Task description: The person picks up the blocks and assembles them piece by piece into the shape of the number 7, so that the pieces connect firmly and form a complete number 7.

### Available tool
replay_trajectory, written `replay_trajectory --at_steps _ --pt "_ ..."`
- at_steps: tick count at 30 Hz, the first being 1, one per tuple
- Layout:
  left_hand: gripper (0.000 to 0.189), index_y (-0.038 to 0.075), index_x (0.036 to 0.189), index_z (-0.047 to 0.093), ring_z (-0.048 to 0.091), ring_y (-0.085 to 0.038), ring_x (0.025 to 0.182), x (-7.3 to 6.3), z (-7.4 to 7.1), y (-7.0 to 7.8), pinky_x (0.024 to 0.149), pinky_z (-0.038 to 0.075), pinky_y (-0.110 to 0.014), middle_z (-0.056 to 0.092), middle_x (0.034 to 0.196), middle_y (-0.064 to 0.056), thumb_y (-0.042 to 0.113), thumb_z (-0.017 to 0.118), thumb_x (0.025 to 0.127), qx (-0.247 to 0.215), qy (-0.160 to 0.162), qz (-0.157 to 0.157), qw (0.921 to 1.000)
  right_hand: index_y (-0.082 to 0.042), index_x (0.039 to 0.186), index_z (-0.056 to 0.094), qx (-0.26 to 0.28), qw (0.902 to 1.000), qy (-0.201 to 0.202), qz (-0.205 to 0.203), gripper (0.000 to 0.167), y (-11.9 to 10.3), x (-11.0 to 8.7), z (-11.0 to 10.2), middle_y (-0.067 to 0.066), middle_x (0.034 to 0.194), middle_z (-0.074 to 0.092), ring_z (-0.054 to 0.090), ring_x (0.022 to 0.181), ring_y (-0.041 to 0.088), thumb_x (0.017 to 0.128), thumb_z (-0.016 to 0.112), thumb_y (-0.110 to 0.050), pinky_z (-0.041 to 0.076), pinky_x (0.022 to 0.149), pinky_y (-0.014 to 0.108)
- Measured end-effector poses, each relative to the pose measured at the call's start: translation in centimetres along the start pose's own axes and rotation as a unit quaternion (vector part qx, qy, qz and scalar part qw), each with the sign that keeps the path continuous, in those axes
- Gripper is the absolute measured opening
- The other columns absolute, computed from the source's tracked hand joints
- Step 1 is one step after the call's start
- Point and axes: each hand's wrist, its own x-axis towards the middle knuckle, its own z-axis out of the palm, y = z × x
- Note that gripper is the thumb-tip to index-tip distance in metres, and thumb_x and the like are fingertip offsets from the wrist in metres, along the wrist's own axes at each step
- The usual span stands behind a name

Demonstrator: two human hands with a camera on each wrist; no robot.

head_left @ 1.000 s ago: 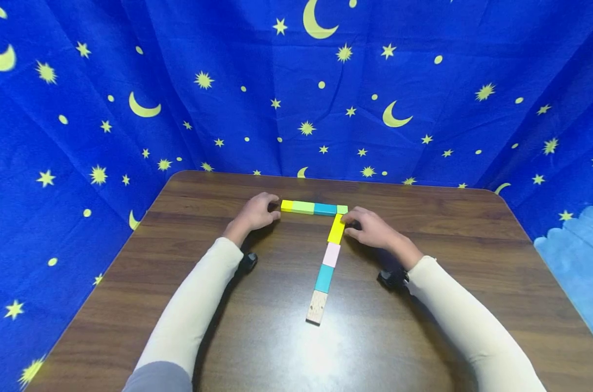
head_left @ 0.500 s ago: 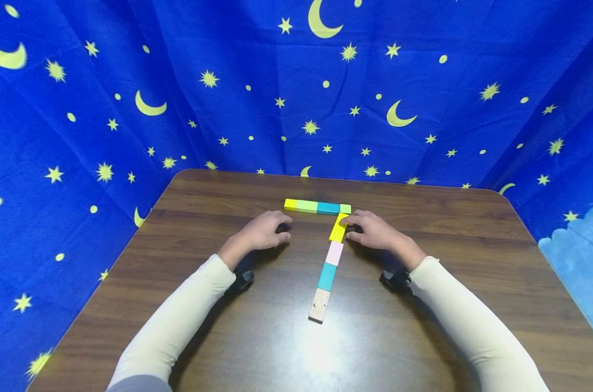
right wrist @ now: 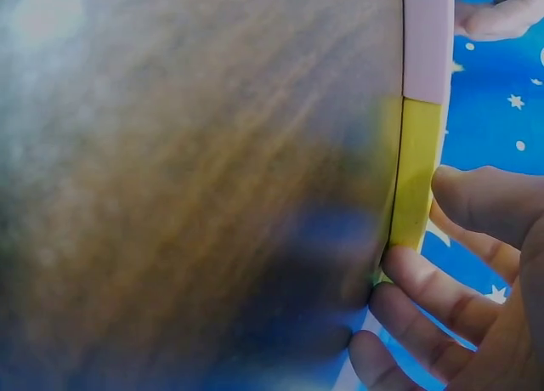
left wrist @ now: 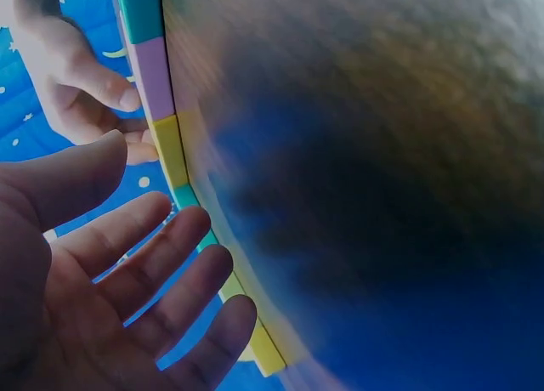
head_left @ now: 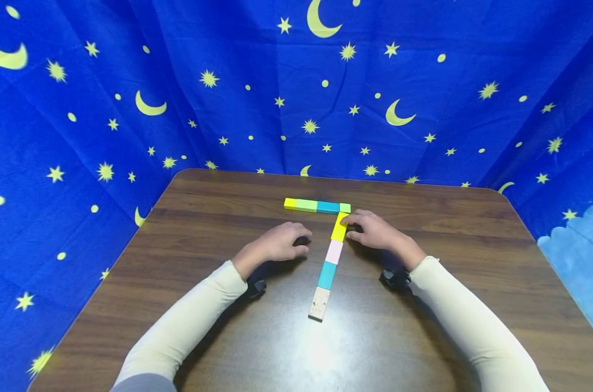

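Coloured wooden blocks lie end to end in two rows that meet at a corner. My right hand (head_left: 373,229) is beside the near row's far yellow block (head_left: 339,227), its index fingertip on the block's far end and its thumb at the right side. In the right wrist view the thumb (right wrist: 476,200) is at one edge of this block. Nearer come a pink block (head_left: 334,252), a teal block (head_left: 327,276) and a plain wood block (head_left: 319,304). Left of the pink block, apart from the row, my left hand (head_left: 283,242) holds nothing, its fingers loosely bent.
The far row runs leftward from a small light green block (head_left: 345,208) through a blue block (head_left: 328,207) and a longer green block (head_left: 306,206) to a small yellow block (head_left: 289,203). A brown wooden table (head_left: 218,218) carries everything. Behind it hangs a blue star-patterned curtain (head_left: 257,120).
My left hand has left the far row's left end and come nearer and to the right. The right hand stays at the yellow block, whose near end has shifted slightly right.
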Motion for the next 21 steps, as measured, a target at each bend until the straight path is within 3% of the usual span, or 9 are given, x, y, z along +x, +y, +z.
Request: replay_trajectory --at_steps 13,16,21 --pt "0.044 0.006 0.137 0.058 0.054 -0.031 0.132 -2.2 -0.7 -1.5 0.114 0.041 -0.047 0.059 0.139 -0.014 0.026 0.06 0.098 0.013 0.007 -0.021 0.9997 -0.006 0.13 0.063 0.002 1.0 -0.001 -0.007 0.038 0.1 -0.5 -0.3 0.015 0.128 0.064 0.059 0.121 0.033 0.095 0.065 -0.02 0.047 0.105 0.052" --pt "0.044 0.005 0.137 0.057 0.054 -0.032 0.132 -3.4 -1.1 -1.7 0.113 0.041 -0.047 0.06 0.138 -0.014 0.026 0.06 0.098 0.02 0.021 -0.022 0.9993 -0.005 0.131 0.062 -0.002 1.0 0.001 -0.001 0.04 0.2 -2.1 -0.7 0.015 0.126 0.064 0.06 0.119 0.032 0.094 0.066 -0.02 0.048 0.103 0.052" --pt "0.044 0.003 0.136 0.058 0.054 -0.033 0.131 -6.1 -1.6 -2.4 0.112 0.042 -0.049 0.06 0.138 -0.015 0.024 0.061 0.097 0.037 0.056 -0.02 0.9975 -0.003 0.131 0.061 -0.017 0.9995 0.025 0.005 0.04 0.6 -6.4 -1.9 0.017 0.125 0.064 0.06 0.118 0.036 0.094 0.066 -0.016 0.047 0.102 0.056"
